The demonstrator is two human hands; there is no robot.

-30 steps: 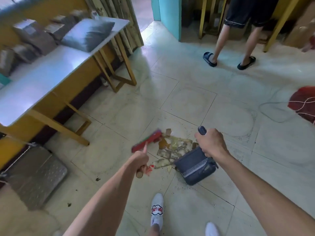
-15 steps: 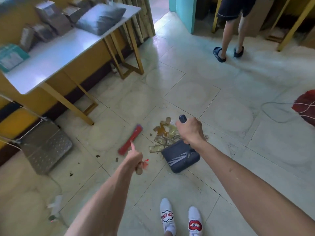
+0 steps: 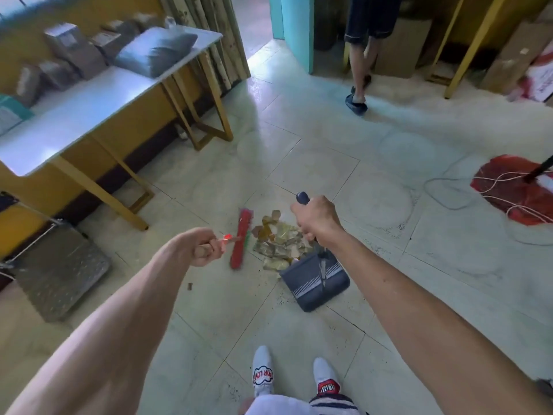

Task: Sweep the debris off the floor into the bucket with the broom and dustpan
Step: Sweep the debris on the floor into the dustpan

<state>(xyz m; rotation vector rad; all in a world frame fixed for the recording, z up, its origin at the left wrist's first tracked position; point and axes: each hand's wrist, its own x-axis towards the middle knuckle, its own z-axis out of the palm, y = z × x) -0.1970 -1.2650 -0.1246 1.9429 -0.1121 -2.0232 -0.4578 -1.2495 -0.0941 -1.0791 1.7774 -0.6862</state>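
Two hands: red bristly broom (image 3: 241,238), crinkled debris (image 3: 276,242), ribbed plastic dustpan (image 3: 317,280).

Floor (image 3: 344,139), centre: debris (image 3: 276,238) in a loose pile. Broom (image 3: 241,238) head just left of the pile; dustpan (image 3: 315,283) at its near right edge, mouth toward it. Left hand (image 3: 203,247) on the broom handle, near left of the head; right hand (image 3: 317,220) on the dustpan handle, above the pan. Far left: table (image 3: 89,115) against the wall, boxes (image 3: 74,49) and a pillow (image 3: 155,50) on it. Near left, below the table end: platform scale (image 3: 59,268). Far centre: another person's legs (image 3: 359,73). Right edge: cable (image 3: 443,190) on the floor. Near centre: wearer's two shoes (image 3: 263,372).
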